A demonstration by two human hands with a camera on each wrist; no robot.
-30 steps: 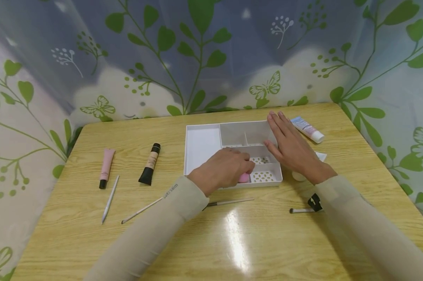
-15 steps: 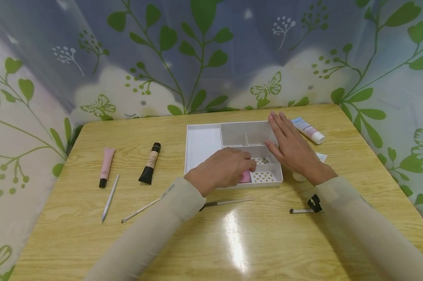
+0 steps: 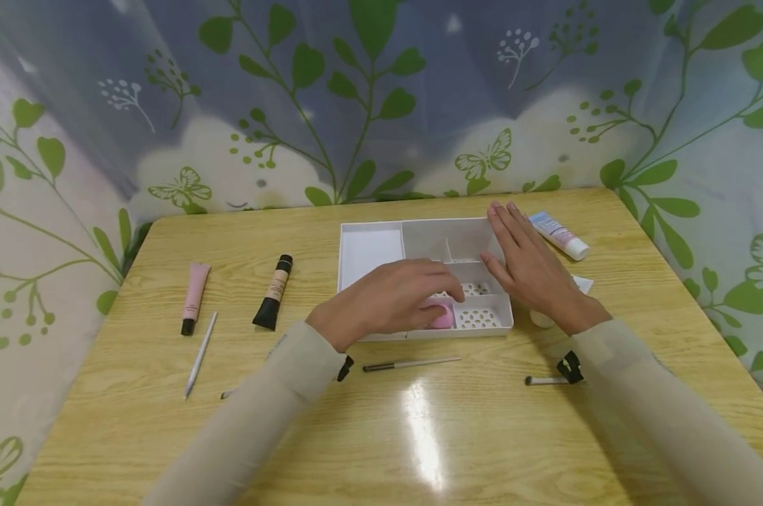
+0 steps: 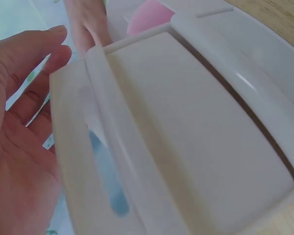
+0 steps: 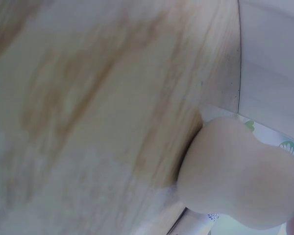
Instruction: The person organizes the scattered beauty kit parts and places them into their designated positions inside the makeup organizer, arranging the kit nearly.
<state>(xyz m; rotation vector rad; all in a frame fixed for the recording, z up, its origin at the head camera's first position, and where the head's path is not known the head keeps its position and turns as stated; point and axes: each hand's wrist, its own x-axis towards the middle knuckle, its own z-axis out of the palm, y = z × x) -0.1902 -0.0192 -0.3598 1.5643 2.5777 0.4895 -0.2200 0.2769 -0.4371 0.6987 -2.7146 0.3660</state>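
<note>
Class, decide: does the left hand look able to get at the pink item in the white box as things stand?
Probably yes: the left hand is close by the pink item, and the white box has no lid in the way.

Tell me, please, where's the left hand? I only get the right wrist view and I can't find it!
Observer: The left hand is over the white tray, which the head view shows.
Operator: Ooh, is anything in there?
Observer: Yes, a pink thing sits inside, by its front edge.
Operator: And is the other hand squeezing something?
Observer: No, the right hand has its fingers straight at the tray's right side.
</note>
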